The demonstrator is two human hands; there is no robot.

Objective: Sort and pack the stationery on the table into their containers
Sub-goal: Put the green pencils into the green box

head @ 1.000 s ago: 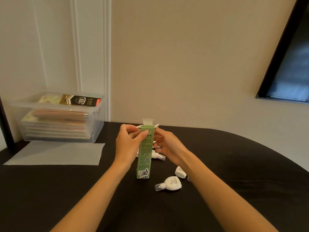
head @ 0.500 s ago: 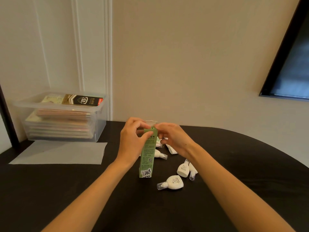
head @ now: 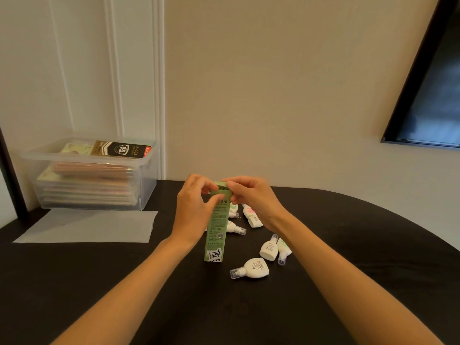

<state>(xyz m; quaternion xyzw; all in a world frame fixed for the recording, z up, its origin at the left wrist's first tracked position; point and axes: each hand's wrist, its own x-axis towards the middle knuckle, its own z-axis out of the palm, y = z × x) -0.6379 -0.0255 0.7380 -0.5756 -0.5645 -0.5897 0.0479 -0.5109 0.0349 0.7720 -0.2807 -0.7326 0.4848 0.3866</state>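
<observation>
Head view, forward-down, near table [head: 99,282]

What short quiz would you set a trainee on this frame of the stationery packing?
1. True or false: the green box lies flat on the table.
2. Where do the left hand and right hand hold the box? A: at its top end. B: at its base. C: not at all.
3. Fill in: the nearest white correction tape lies on the box's ___ side.
Key: 1 false, it stands upright; 2 A; 3 right.
</observation>
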